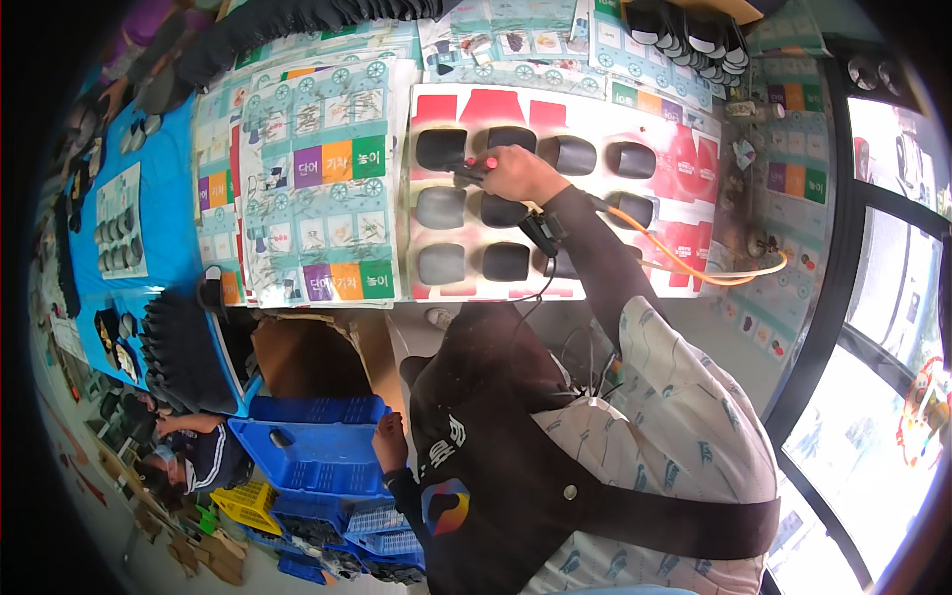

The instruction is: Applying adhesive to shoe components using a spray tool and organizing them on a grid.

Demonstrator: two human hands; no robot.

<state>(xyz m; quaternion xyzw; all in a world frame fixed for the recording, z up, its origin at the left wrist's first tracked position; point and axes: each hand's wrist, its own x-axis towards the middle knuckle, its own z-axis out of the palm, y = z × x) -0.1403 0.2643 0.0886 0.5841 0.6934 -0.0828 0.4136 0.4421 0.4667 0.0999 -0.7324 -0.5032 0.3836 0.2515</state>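
Note:
My right hand reaches across the bench and is closed around a small dark spray gun with red knobs. The gun's front end is over the dark, rounded-square piece at the far left of the board. More such pieces lie in rows on a red-and-white printed sheet; some, like the left one in the middle row, look greyer. My right arm covers part of the rows. Down at my left side, my left hand has its fingers curled beside a blue plastic crate, apparently holding nothing.
An orange hose loops right from my right forearm. Printed sheets are stacked at left; dark pieces stand at the back right. An open cardboard box sits below the bench. Another person is at lower left.

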